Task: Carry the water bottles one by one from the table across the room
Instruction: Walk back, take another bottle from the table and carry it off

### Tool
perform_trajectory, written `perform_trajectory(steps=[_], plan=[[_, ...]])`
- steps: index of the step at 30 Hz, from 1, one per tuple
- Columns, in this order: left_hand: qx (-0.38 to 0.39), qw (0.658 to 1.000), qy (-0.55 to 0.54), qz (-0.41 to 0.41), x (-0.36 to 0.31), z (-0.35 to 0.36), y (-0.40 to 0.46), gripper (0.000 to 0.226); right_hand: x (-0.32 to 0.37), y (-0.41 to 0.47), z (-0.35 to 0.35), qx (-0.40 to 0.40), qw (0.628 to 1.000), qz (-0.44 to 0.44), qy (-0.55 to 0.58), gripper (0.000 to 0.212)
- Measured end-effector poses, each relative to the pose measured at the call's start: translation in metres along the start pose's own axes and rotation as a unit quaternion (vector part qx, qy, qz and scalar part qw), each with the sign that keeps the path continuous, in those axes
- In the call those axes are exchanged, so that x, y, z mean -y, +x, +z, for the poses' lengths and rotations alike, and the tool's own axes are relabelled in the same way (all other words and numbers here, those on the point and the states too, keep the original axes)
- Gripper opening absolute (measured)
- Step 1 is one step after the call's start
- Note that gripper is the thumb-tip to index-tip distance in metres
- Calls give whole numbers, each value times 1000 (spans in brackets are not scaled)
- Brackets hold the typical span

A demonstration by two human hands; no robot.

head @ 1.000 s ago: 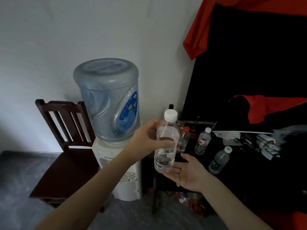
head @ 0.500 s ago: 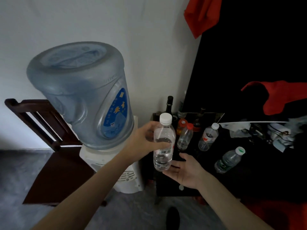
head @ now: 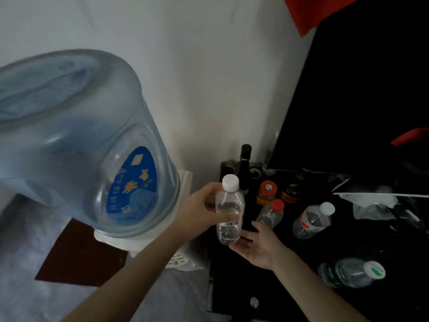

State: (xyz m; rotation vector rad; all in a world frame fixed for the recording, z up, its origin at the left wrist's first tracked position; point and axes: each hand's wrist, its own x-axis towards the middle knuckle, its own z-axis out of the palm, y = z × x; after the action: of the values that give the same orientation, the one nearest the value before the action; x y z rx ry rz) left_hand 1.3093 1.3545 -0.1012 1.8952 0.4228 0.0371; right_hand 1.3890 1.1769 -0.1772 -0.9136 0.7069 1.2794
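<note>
From my head camera, my left hand is wrapped around the upper body of a clear plastic water bottle with a white screw cap, thumb on the near side and fingers curled across the front just above the barcode strip. My right hand lies open, palm up, just under and beside the bottle's base; I cannot tell whether the palm actually touches the bottom. The bottle hangs in the air over the near-left corner of the black glossy table, between the big blue water-cooler jug and the other bottles.

To do this step well, I judge I should keep the grip at the shoulder firm but not crushing, since thin plastic dents easily, and let the open palm take the weight from beneath before I turn away. I should lift clear of the red-capped clear bottle standing just behind my right hand, so I don't knock it into the white-capped bottle with a red label or the green-labelled bottle lying on its side.

The bottle I hold stands nearly upright: its long axis runs top to bottom, cap pointing up and tipped a little toward the wall, base toward my right palm. It holds water in its lower part, so keeping it vertical should stop any sloshing as I walk.
</note>
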Motion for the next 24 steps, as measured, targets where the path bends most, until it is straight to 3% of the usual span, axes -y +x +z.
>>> perform_trajectory(steps=[15, 24], plan=[[37, 998, 25, -32, 91, 21, 67, 67, 16, 104, 9, -153, 986, -14, 61, 56], [68, 996, 57, 8, 123, 34, 90, 60, 17, 124, 7, -165, 981, -63, 81, 52]])
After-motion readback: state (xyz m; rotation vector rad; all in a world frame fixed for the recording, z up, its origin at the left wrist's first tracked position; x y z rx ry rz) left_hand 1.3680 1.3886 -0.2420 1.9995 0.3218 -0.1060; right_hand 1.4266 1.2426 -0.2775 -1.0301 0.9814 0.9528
